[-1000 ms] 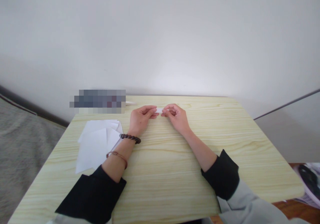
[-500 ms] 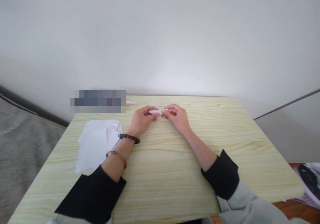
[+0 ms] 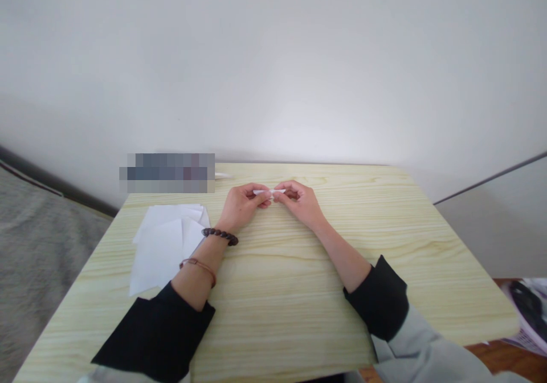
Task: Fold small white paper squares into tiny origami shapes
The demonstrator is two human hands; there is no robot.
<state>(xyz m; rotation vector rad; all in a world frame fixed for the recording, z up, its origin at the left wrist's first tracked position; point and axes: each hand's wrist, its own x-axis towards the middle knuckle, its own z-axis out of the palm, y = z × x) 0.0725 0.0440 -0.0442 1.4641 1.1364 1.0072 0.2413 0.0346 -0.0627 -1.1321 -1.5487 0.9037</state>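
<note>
Between both hands, above the far half of the table, is a small folded piece of white paper point(image 3: 277, 191). My left hand point(image 3: 244, 203) pinches its left part between thumb and fingers. From the other side my right hand point(image 3: 302, 202) pinches it too, and the two thumbs almost meet at its middle. Much of the paper is hidden behind the fingers. Loose sheets of white paper point(image 3: 156, 255) lie overlapping on the table, left of my left forearm, which covers part of them.
The pale wood-grain table point(image 3: 273, 303) ends against a white wall point(image 3: 273, 75). A pixelated patch hides something at its back left, with a thin white item point(image 3: 223, 175) beside it. Beyond the right edge, a basket point(image 3: 530, 331) with dark and white contents stands low.
My right hand has shifted slightly left and down, and its thumb now sits closer to the left one. Both hands keep hold of the paper.
</note>
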